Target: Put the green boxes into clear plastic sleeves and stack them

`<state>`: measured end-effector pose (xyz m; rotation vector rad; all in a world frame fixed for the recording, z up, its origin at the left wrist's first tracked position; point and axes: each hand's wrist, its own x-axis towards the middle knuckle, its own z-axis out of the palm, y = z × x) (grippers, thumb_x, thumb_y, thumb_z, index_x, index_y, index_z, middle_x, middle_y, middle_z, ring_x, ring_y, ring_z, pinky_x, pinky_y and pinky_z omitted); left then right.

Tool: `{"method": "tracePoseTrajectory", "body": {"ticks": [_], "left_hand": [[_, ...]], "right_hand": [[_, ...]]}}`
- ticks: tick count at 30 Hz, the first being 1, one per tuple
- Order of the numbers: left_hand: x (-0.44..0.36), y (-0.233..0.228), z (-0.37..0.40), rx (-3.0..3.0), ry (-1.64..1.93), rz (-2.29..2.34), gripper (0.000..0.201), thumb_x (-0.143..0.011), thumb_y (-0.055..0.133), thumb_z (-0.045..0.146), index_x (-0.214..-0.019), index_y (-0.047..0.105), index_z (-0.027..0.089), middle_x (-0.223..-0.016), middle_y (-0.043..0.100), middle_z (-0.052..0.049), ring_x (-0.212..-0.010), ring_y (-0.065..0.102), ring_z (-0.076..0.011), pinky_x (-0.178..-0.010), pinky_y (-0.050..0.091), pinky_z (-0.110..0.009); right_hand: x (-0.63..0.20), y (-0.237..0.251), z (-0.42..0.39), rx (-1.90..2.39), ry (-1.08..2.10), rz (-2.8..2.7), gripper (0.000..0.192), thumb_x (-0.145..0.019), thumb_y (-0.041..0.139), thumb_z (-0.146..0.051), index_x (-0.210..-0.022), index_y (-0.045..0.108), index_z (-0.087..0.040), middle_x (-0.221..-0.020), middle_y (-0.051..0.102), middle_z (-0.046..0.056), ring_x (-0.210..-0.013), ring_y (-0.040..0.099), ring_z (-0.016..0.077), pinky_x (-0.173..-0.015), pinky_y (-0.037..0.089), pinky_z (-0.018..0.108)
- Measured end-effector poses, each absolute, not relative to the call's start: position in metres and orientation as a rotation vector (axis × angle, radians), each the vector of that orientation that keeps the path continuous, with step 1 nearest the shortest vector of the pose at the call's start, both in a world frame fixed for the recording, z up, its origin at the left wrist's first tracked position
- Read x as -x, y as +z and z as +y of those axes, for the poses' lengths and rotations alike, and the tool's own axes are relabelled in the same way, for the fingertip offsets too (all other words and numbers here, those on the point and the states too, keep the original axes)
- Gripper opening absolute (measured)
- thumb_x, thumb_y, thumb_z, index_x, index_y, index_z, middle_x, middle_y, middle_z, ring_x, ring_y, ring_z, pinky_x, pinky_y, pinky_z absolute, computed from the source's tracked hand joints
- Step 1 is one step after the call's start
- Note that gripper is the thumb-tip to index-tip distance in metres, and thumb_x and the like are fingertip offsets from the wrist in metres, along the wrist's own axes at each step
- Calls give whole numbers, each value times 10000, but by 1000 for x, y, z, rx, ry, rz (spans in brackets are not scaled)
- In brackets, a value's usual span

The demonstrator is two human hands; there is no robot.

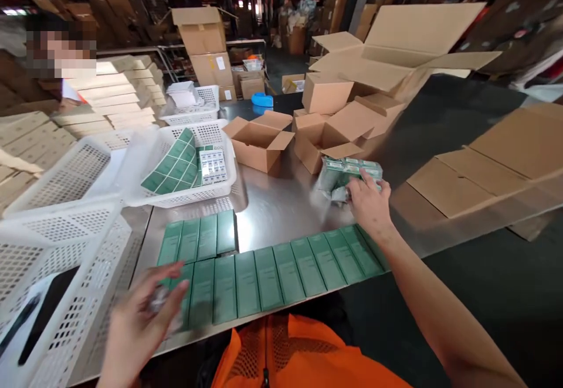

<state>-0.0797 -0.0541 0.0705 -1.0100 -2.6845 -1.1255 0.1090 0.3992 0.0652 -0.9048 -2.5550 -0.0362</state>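
Green boxes half sorted, one bundle in your grip.
Open cartons (259,142) sit beyond your fingers; the box row (272,276) lies below them, unpacked. Your right hand (367,203) clasps a bundle (347,174); left hand (141,317) hovers, fingers loosely spread.

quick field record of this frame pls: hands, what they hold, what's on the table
right hand: grips a bundle of green boxes, blurred, beside an open carton
left hand: over the left end of the row of green boxes, holds something small, too blurred to tell
table: metal, second open carton
baskets: white basket with green boxes inside
other: a person at far left behind stacked flat cartons
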Motion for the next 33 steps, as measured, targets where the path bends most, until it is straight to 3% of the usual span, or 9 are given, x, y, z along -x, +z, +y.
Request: {"method": "tracePoseTrajectory", "body": {"ticks": [2, 6, 9, 11, 16, 19, 24, 29, 33], "left_hand": [[64, 78, -20, 1184, -1278, -2652, 235, -890, 647, 438, -1035, 709, 264, -967, 726, -28, -639, 661, -150, -556, 543, -251], [44, 78, 36, 1207, -1607, -2652, 330, -899, 637, 467, -1140, 695, 249, -972, 742, -64, -751, 698, -175, -620, 565, -261], [44, 75, 66, 1244, -2015, -2421, 659, -802, 702, 593, -1322, 588, 205, -1189, 705, -135, -1058, 679, -263, -822, 584, -347], [46, 75, 76, 1187, -2167, -2360, 678, -774, 713, 632, -1270, 610, 182, -1022, 726, -100, -894, 689, -225, -765, 579, -332], [41, 73, 70, 1208, -2035, -2555, 605, -687, 848, 417, -1210, 622, 212, -936, 683, -31, -568, 553, -95, -500, 469, -214], [38, 64, 65, 1400, -1884, -2591, 655, -688, 831, 277, -1279, 552, 236, -1063, 691, -56, -743, 653, -150, -609, 528, -238], [37, 56, 62, 1715, -1795, -2201, 576, -795, 771, 242, -1319, 532, 253, -1276, 624, -111, -1182, 611, -244, -983, 524, -380], [43, 67, 53, 1864, -1507, -1952, 117, -912, 624, 168, -1001, 686, 212, -1212, 650, -119, -1117, 646, -223, -932, 550, -359], [52, 72, 46, 1879, -1199, -1846, 128, -898, 603, 90, -921, 669, 197, -1095, 722, -76, -1039, 648, -204, -869, 554, -337]], "right_hand": [[-117, 66, 381, 865, 245, -2469, 264, -882, 531, -204, -1120, 633, -155, -1111, 690, 183, -1095, 629, 362, -965, 458, 571], [-118, 56, 317, 680, 894, -1991, 690, -872, 667, -453, -1474, 394, -255, -1248, 620, 142, -990, 660, 294, -794, 577, 440], [-102, 30, 263, 428, 1307, -1933, 458, -947, 580, -441, -1366, 470, -294, -1303, 596, 122, -1037, 665, 264, -824, 598, 415], [-91, 14, 238, 293, 1423, -2034, 372, -941, 600, -439, -1274, 522, -292, -1244, 631, 113, -1082, 658, 269, -892, 592, 447], [-81, 20, 231, 33, 1345, -2181, 579, -904, 672, -452, -1426, 459, -321, -1437, 514, 116, -1333, 495, 297, -1100, 449, 531], [-81, 41, 234, -116, 1352, -2161, 605, -888, 703, -458, -1436, 476, -342, -1335, 606, 84, -1212, 592, 261, -1034, 513, 438], [-79, 54, 232, -282, 1225, -2189, 270, -939, 663, -302, -1208, 664, -325, -1169, 703, 50, -1059, 683, 203, -919, 568, 333], [-80, 52, 245, -483, 1064, -2242, 95, -947, 649, -252, -1027, 698, -268, -1181, 723, 56, -1124, 673, 210, -944, 559, 343], [-79, 57, 256, -613, 872, -2188, 126, -984, 580, -226, -939, 692, -261, -985, 770, 17, -1067, 671, 204, -860, 547, 351]]}}
